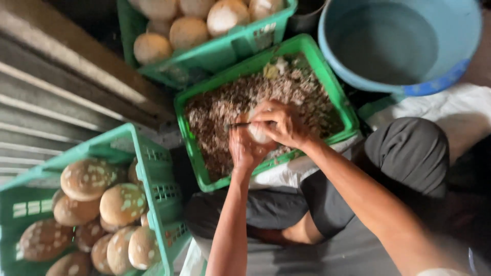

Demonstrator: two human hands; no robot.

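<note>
While the left hand (246, 148) cups a pale round coconut (257, 133) over the middle green crate (197, 153) of brown shavings, right hand (281, 122) gripping a small knife (236, 124) against it, blue tub (460, 66) beyond.

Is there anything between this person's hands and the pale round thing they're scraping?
Nothing visible. The left hand cups the pale round piece directly, and the right hand presses a thin blade against it, above the green crate of shavings.
</note>
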